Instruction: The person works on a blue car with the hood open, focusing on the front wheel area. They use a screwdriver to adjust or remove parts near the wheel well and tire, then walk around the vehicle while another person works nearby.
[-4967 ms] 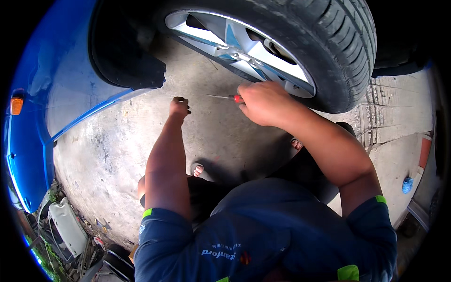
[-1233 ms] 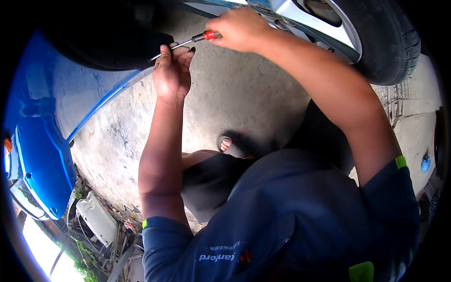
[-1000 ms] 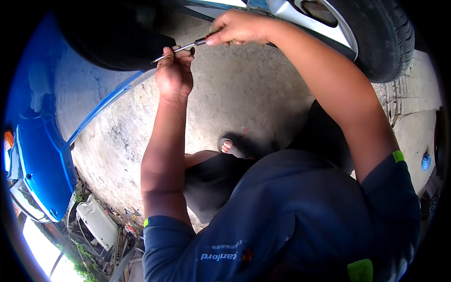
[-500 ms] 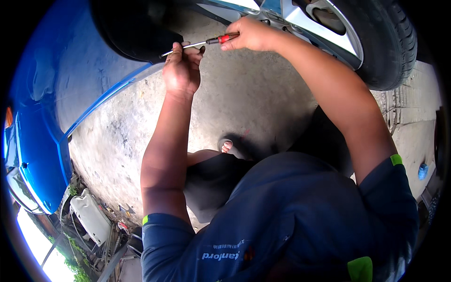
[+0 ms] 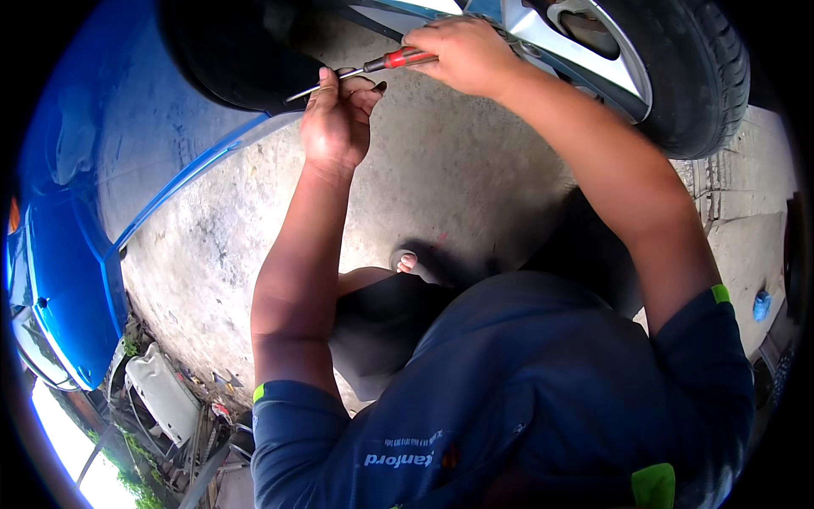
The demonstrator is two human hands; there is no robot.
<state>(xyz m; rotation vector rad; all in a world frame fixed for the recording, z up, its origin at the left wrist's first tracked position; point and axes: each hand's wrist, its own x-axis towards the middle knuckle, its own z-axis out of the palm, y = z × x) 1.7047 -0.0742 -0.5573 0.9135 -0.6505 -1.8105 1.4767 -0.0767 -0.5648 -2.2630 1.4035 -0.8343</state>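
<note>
A screwdriver (image 5: pixel 397 58) with a red and black handle lies nearly level beside the blue car's lower edge. My right hand (image 5: pixel 466 55) grips its handle, fingers wrapped round the end. The thin metal shaft runs through my left hand (image 5: pixel 335 131), pinched by the thumb and fingers, and its tip points left at the black wheel-arch liner (image 5: pixel 225 64). A small dark piece (image 5: pixel 380 86) shows at my left fingertips; its kind I cannot make out. Whether the tip touches the liner is unclear.
A blue car body panel (image 5: pixel 93 187) curves along the left. At the upper right stands a black tyre (image 5: pixel 721 85) on a silver alloy rim (image 5: pixel 623 68). Concrete floor (image 5: pixel 458 170) lies below my hands. Scrap and a pale panel (image 5: pixel 161 394) are piled at lower left.
My right hand has shifted slightly right and up the handle. My left hand has moved a little to the right along the shaft, and the dark piece at its fingertips shows more plainly.
</note>
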